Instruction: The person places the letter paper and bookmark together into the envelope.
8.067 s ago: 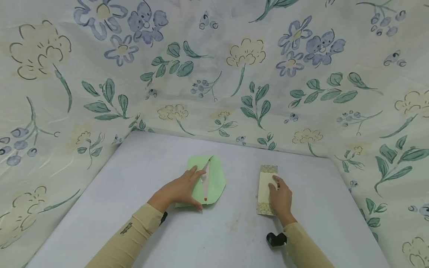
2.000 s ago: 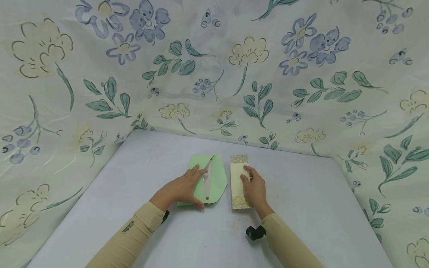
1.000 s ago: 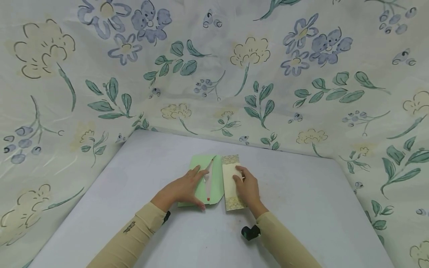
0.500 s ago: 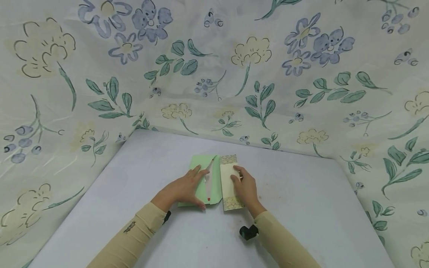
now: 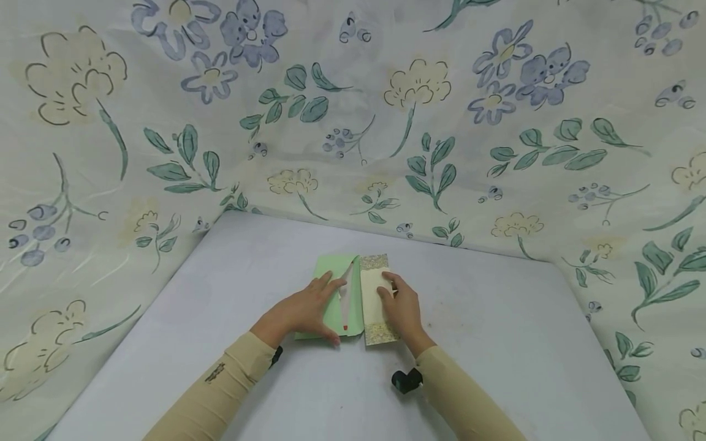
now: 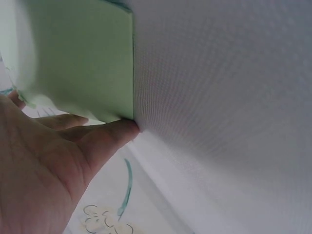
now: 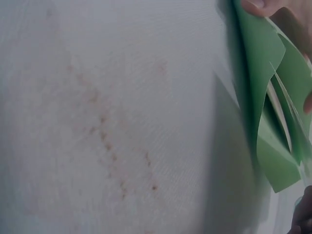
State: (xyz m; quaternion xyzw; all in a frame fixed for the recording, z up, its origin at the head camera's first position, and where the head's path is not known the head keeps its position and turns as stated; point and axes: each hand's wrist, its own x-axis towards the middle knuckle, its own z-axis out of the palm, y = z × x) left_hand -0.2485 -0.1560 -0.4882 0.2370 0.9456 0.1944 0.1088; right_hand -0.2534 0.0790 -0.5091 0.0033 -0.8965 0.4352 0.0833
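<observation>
A piece of folded green paper (image 5: 355, 306) with a long slit stands in the middle of the head view. A pale strip (image 5: 345, 300) with a red end shows through the slit. My left hand (image 5: 300, 312) rests on its left side, fingers spread; the left wrist view has the thumb at the edge of the green paper (image 6: 83, 58). My right hand (image 5: 404, 309) holds the right side of a flat cream rectangular piece (image 5: 372, 306) with speckled bands at both ends. That piece overlaps the paper's right edge. Parted green flaps (image 7: 263, 48) appear in the right wrist view.
All of this is on a white-covered table (image 5: 496, 343), backed and flanked by a floral-printed sheet (image 5: 353, 104). Small brownish marks (image 7: 108, 145) dot the cover. A black device (image 5: 407, 381) sits at the right wrist.
My right hand has moved left with the cream piece, from well apart to over the green paper's right edge. The left hand has stayed in place on the paper.
</observation>
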